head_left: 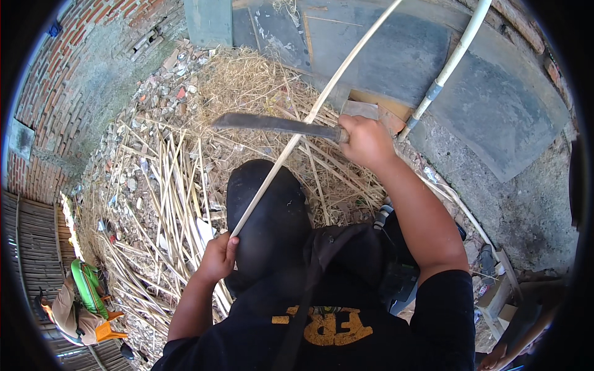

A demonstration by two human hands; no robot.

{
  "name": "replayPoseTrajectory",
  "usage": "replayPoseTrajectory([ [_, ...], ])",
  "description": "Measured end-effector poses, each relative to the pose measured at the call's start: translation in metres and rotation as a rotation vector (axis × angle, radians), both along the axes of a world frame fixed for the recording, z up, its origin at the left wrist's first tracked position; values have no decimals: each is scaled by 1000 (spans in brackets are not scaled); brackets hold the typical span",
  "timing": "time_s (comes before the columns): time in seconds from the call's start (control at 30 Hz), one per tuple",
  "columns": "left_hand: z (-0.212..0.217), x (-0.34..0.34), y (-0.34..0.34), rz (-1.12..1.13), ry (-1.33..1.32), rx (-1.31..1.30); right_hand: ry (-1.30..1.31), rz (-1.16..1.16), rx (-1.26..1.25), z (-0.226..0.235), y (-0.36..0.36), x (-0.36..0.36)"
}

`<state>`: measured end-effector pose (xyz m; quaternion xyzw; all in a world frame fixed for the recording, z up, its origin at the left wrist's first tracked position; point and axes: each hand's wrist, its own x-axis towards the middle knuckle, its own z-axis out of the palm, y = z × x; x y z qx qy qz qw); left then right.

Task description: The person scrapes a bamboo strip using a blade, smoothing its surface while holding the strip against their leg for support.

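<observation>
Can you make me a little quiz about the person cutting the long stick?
1. True or false: the right hand holds a long knife.
2. Which hand holds the thin bamboo strip? A) left B) right C) neither
3. What lies piled on the ground ahead of the person?

Key:
1. True; the blade lies across the strip.
2. A, the left hand has its grip on the lower end.
3. Pale bamboo strips and dry shavings.
</observation>
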<state>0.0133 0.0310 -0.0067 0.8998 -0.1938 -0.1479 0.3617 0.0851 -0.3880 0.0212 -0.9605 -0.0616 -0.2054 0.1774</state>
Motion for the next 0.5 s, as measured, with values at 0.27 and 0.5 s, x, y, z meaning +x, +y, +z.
replayPoseTrajectory([
  [0.27,4,2,5,6,76,-12,-65,88,-163,9,15,-18],
  [0.5,-2,9,8,-22,74,-3,29,-47,-85,0,0,-4],
])
